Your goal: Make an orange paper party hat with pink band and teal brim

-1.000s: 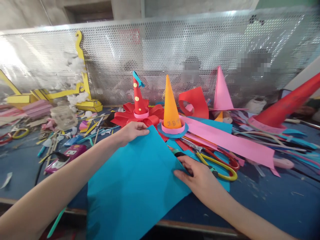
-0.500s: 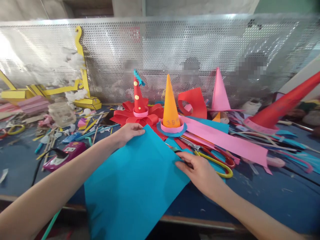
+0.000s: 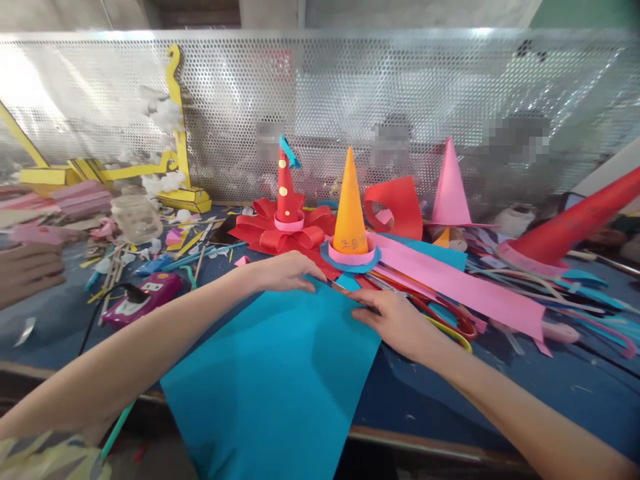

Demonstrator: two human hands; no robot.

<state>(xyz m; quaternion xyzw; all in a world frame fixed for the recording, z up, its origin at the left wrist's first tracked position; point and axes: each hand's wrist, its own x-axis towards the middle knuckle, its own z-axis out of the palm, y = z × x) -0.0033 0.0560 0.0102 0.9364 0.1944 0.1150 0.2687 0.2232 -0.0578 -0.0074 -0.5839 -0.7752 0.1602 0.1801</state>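
Observation:
A large blue sheet [image 3: 280, 367] lies over the table's front edge and hangs down. At its far edge my left hand [image 3: 290, 270] has its fingers bent over the sheet, their grip unclear. My right hand [image 3: 393, 317] is closed round a thin, dark-handled tool [image 3: 340, 287], whose tip points toward my left hand at the sheet's top edge. Just beyond stands an orange cone [image 3: 350, 207] in a pink band on a blue brim. Left of it, a red dotted cone [image 3: 285, 190] rises from red paper loops.
Scissors [image 3: 450, 320] lie right of my right hand, by a pink strip [image 3: 465, 287]. A purple power socket [image 3: 143, 300], a jar [image 3: 135, 217] and scraps are at left. Another person's hand [image 3: 30, 270] shows at the left edge. A red cone [image 3: 575, 220] leans at right.
My left hand has moved right along the sheet's top edge, closer to my right hand. The sheet has turned slightly. Another person's hand has appeared at the left. The view has shifted a little left.

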